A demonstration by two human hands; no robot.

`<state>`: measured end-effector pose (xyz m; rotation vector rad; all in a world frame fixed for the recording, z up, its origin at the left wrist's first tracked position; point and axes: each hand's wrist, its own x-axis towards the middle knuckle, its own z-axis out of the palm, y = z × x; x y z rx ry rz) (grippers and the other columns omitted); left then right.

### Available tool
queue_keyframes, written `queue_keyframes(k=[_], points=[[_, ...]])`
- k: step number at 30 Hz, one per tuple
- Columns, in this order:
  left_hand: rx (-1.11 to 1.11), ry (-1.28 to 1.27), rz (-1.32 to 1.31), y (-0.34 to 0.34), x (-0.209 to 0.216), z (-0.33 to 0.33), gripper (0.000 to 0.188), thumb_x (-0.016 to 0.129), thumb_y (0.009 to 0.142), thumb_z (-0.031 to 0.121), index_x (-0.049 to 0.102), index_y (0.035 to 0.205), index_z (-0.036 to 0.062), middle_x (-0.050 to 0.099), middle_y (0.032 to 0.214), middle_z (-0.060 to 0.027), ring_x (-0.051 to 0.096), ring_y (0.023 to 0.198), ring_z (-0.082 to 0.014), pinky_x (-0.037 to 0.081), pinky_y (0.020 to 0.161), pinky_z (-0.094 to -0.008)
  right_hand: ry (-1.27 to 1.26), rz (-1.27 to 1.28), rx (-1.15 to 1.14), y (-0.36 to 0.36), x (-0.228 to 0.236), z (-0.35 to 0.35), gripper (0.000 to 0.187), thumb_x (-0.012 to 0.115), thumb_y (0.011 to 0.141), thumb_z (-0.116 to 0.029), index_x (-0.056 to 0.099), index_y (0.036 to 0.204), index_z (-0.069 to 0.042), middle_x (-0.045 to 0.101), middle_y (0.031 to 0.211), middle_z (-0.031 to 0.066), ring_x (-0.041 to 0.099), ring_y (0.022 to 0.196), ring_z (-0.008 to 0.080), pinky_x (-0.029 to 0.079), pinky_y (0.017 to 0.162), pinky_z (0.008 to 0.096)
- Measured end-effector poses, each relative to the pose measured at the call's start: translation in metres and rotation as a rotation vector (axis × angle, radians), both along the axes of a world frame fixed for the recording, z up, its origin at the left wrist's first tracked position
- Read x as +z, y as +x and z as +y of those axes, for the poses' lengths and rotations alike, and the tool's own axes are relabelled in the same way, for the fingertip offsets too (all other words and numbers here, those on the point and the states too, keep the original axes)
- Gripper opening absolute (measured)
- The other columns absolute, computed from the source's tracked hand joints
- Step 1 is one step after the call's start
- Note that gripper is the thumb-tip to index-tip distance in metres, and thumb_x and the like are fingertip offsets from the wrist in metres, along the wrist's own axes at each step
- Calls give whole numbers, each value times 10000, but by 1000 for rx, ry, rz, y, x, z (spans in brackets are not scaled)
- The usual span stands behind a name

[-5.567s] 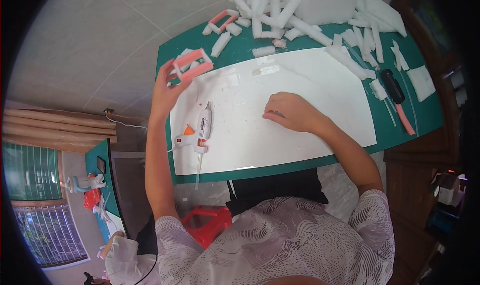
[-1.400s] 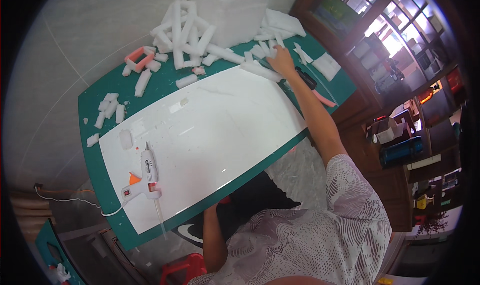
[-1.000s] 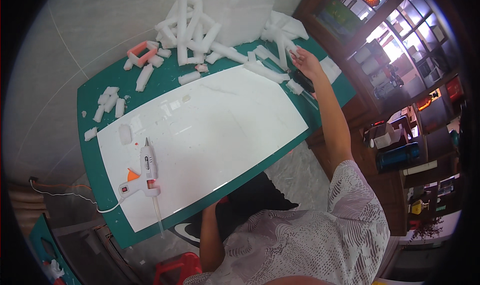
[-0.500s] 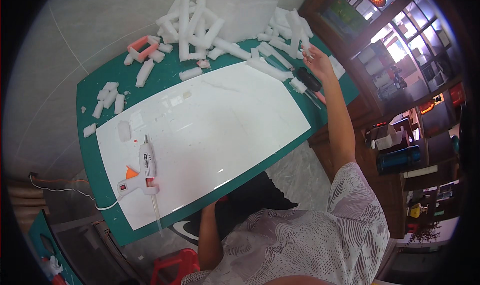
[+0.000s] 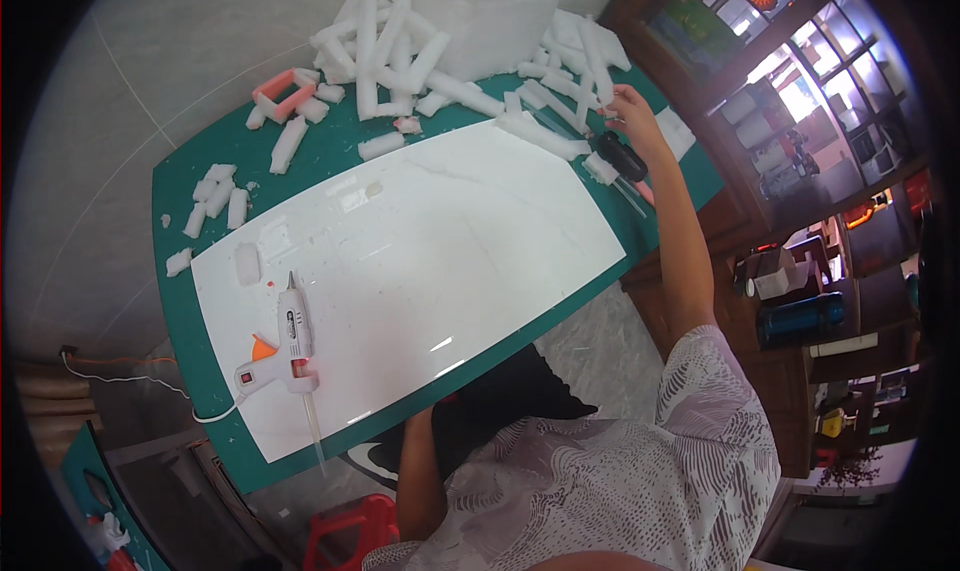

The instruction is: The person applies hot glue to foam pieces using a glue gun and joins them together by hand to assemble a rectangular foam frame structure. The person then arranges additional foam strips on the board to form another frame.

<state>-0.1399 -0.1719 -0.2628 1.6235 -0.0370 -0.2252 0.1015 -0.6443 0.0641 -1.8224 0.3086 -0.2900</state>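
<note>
My right hand (image 5: 630, 116) is stretched to the far right of the table, its curled fingers at the near end of a white foam strip (image 5: 597, 61). The strip leans among other foam pieces, and its end appears pinched between the fingers. Just below that hand lies a black-handled tool (image 5: 620, 157). Of my left arm only the forearm (image 5: 422, 461) shows; the hand is hidden at the near table edge. A white hot glue gun (image 5: 291, 326) with an orange trigger lies on the white board (image 5: 430, 261), beside a small foam block (image 5: 248, 264).
The green tabletop (image 5: 195, 316) carries several loose foam strips (image 5: 368, 51) and a large foam block (image 5: 490, 26) at the back. A pink foam frame (image 5: 286, 95) sits at the back left. The gun's cord (image 5: 215, 414) leaves leftward. A red stool (image 5: 352, 531) stands below; wooden shelving (image 5: 740, 221) is right.
My right hand has shifted slightly right and toward me, and the foam strip at its fingers has changed position. The glue gun and the board have not moved on the table.
</note>
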Motion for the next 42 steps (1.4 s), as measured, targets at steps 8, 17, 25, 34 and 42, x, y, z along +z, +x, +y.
queue_keyframes(k=[8, 17, 25, 34, 42], points=[[-18, 0, -14, 3, 1, -8, 354, 555, 1012, 271, 582, 1192, -33, 624, 1010, -193, 605, 907, -296, 481, 812, -407, -675, -138, -285, 15, -37, -23, 503, 669, 856, -176, 536, 1329, -70, 639, 1243, 166, 680, 964, 288, 540, 823, 426], [0, 17, -12, -1, 0, -5, 364, 555, 1010, 278, 581, 1201, -31, 617, 1045, -198, 597, 944, -303, 473, 839, -416, -1168, 33, -40, 36, -50, 33, 493, 725, 817, -238, 624, 1250, -24, 699, 1098, 224, 671, 1033, 374, 518, 929, 434], [9, 18, -24, -3, 0, -9, 373, 555, 1008, 284, 580, 1209, -30, 611, 1076, -202, 590, 976, -309, 466, 863, -424, -1141, 217, 23, 51, -44, 19, 517, 766, 759, -224, 645, 1242, -86, 720, 1058, 180, 687, 1016, 351, 534, 926, 411], [9, 15, -32, -1, -3, -13, 384, 554, 1006, 291, 579, 1218, -28, 604, 1111, -206, 581, 1013, -316, 459, 890, -433, -181, 116, 187, 24, 26, 35, 431, 715, 907, -212, 613, 1303, -76, 642, 1022, 8, 534, 759, 62, 377, 615, 217], [21, 13, -47, -4, -3, -19, 393, 554, 1004, 298, 577, 1226, -26, 598, 1142, -210, 574, 1046, -322, 452, 914, -441, -154, 72, 374, 0, 54, 87, 404, 675, 952, -207, 594, 1326, -76, 629, 1135, 4, 619, 933, 107, 415, 742, 196]])
